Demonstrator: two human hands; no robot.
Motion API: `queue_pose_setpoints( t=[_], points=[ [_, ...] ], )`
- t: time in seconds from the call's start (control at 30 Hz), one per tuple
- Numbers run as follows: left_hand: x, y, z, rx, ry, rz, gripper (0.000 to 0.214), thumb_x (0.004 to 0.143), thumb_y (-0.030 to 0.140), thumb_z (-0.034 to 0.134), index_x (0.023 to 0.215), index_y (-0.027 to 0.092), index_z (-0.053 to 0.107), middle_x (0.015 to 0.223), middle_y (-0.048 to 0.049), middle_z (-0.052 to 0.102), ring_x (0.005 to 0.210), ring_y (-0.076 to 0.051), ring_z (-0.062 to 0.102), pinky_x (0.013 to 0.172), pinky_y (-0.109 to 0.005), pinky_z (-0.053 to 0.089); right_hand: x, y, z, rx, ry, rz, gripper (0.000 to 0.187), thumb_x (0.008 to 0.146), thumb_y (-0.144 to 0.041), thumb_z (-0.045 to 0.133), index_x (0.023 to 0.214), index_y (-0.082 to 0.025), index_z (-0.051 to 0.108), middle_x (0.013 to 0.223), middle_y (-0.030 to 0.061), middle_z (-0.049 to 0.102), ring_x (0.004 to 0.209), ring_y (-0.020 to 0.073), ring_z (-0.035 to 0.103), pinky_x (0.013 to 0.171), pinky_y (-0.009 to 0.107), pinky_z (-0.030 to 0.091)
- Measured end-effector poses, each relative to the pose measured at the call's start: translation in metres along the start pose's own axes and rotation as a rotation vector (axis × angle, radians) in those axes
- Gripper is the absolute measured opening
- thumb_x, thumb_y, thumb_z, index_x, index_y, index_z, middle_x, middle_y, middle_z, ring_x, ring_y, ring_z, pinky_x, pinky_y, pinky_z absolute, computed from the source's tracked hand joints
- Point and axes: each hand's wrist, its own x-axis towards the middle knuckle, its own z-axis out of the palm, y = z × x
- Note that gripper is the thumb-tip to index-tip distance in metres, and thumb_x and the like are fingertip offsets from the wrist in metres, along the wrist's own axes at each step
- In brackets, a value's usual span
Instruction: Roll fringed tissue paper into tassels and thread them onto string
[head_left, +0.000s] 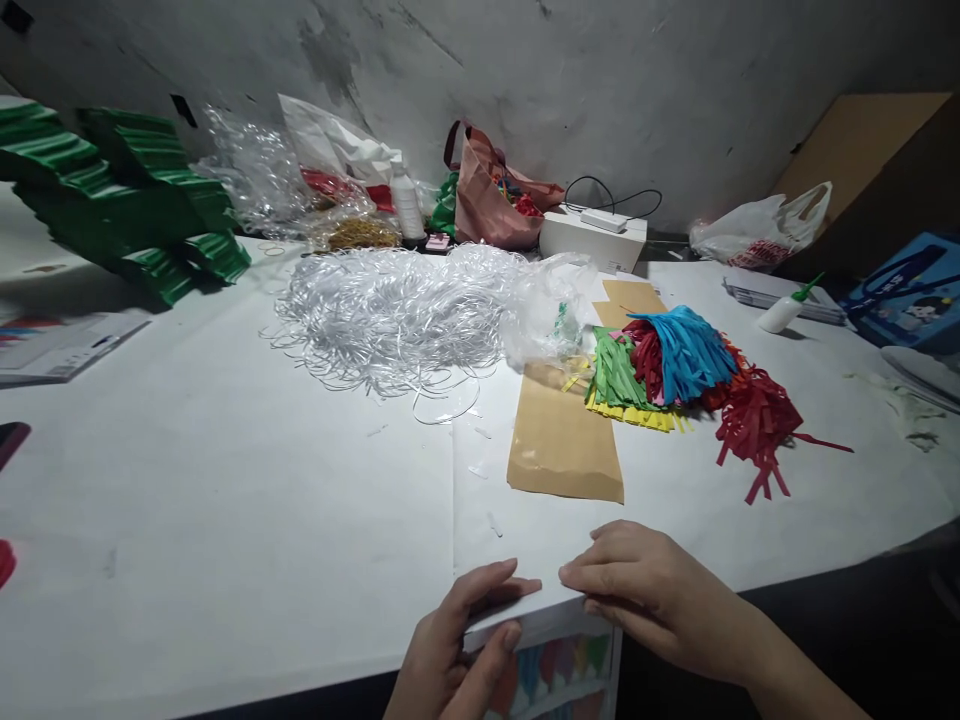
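A white packet [556, 662] printed with coloured shapes is in front of the tan sheet [566, 440], at the edge of the bench [300, 560]. The left grip [444, 648] clasps it between thumb and fingers; the right grip [660, 595] touches its top, whether clenched cannot be told. Fringed tassels [686, 360] lie right of the sheet.

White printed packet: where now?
Head view, bottom, just right of centre: white printed packet between the left hand and right hand, at the near edge of the table.
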Motion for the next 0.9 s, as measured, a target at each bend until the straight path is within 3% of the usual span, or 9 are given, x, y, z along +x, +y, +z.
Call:
queue_pose_setpoints(
  t=[0.1,0.23,0.37,0.5,0.7,0.83,0.9],
  points=[
    [0.000,0.003,0.005,0.011,-0.017,-0.030,0.036,0.095,0.047,0.061,0.127,0.032,0.062,0.109,-0.0069,0.076,0.101,-0.022,0.074,0.071,-0.023,0.063,0.014,-0.017,-0.005,-0.116,-0.078,-0.023,0.022,0.101,-0.025,0.055,0.120,-0.025,0.067,0.111,0.0052,0.073,0.093,0.0173,0.066,0.081,0.028,0.050],
    [0.003,0.008,0.009,0.059,-0.018,0.087,0.051,0.089,0.050,0.066,0.134,0.028,0.055,0.103,-0.0064,0.076,0.093,-0.023,0.073,0.084,-0.032,0.061,0.033,-0.031,-0.003,-0.125,-0.164,-0.045,0.020,0.102,-0.021,0.053,0.114,-0.025,0.069,0.091,0.0019,0.070,0.072,0.0112,0.063,0.062,0.020,0.045],
    [0.001,0.005,0.011,0.105,0.024,0.024,0.053,0.091,0.047,0.063,0.137,0.024,0.049,0.086,-0.0026,0.075,0.075,-0.019,0.072,0.074,-0.030,0.059,0.041,-0.031,-0.001,-0.022,-0.209,-0.070,0.019,0.100,-0.019,0.055,0.108,-0.025,0.071,0.092,0.0022,0.068,0.074,0.0101,0.064,0.065,0.018,0.046],
    [-0.006,0.002,0.016,0.134,0.086,0.034,0.056,0.089,0.040,0.067,0.140,0.030,0.047,0.093,-0.0015,0.074,0.084,-0.020,0.072,0.084,-0.034,0.058,0.040,-0.026,-0.006,0.030,-0.262,-0.041,0.021,0.101,-0.019,0.053,0.113,-0.026,0.069,0.096,0.0019,0.067,0.078,0.0102,0.064,0.068,0.018,0.046],
    [-0.008,0.005,0.022,0.064,0.080,0.098,0.056,0.091,0.043,0.065,0.142,0.037,0.043,0.096,0.0010,0.073,0.089,-0.017,0.071,0.092,-0.034,0.056,0.038,-0.030,0.001,-0.145,-0.254,-0.143,0.016,0.100,-0.022,0.057,0.109,-0.026,0.069,0.088,0.0004,0.061,0.064,0.0098,0.054,0.055,0.021,0.038],
    [-0.010,0.003,0.024,-0.008,0.120,0.041,0.055,0.090,0.050,0.065,0.140,0.033,0.048,0.096,-0.0031,0.071,0.088,-0.021,0.071,0.066,-0.026,0.060,0.035,-0.037,0.006,-0.107,-0.214,-0.088,0.015,0.099,-0.019,0.055,0.099,-0.021,0.070,0.082,0.0005,0.059,0.060,0.0097,0.053,0.051,0.020,0.038],
    [-0.011,0.003,0.024,-0.037,0.134,-0.008,0.052,0.090,0.050,0.065,0.138,0.033,0.051,0.094,-0.0032,0.071,0.084,-0.020,0.071,0.052,-0.019,0.056,0.030,-0.035,0.000,-0.058,-0.227,-0.049,0.017,0.100,-0.019,0.055,0.107,-0.023,0.069,0.090,0.0022,0.063,0.066,0.0107,0.058,0.056,0.019,0.043]
  ],
)
